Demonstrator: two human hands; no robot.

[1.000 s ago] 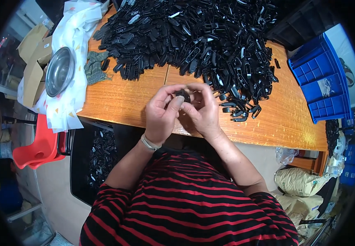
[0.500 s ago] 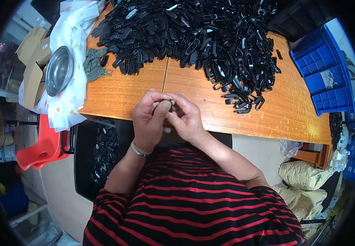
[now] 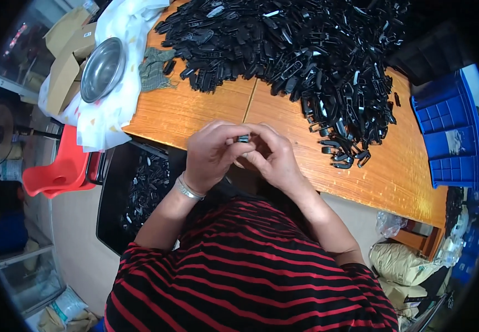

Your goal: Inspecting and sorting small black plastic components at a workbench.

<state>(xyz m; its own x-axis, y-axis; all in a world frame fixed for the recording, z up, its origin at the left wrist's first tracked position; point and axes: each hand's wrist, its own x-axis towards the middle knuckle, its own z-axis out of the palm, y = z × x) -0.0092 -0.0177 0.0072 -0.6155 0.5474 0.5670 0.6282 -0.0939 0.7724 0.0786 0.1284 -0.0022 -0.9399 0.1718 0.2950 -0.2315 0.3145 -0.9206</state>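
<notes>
A small black plastic piece is pinched between my hands at the near edge of the wooden table. My left hand, with a metal band at the wrist, is closed on the piece's left side with thumb and forefinger. From the other side, my right hand is closed around it with curled fingers. Most of the piece is covered by the fingers. Beyond them a large heap of similar black plastic parts covers the far side of the table, with several loose ones at its near right end.
A metal bowl rests on white patterned sheeting at left, beside a grey-green cloth. At right stands a blue crate. Below the table's left are a black bin holding black parts and a red chair.
The whole view has shifted, so the table and heap sit differently in it. My fingers have moved a little apart, and the black piece shows more plainly between them.
</notes>
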